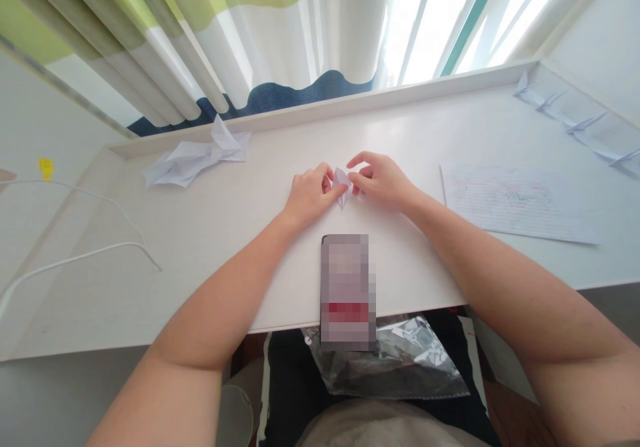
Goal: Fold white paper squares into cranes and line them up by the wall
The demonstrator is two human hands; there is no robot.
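Observation:
A small folded piece of white paper (343, 185) lies on the white desk (220, 233) in the middle, pinched from both sides. My left hand (309, 193) grips its left edge with thumb and fingers closed. My right hand (380, 179) pinches its right edge, with the index finger raised above it. Both forearms reach in from the near edge of the desk.
A phone (347, 291) lies at the desk's near edge, just behind my hands. Crumpled white paper (196, 157) sits at the back left. A lined sheet (515, 201) lies to the right, several folded paper cranes (580, 125) beyond it. A white cable (75, 257) runs at left. A plastic bag (400, 360) rests under the desk.

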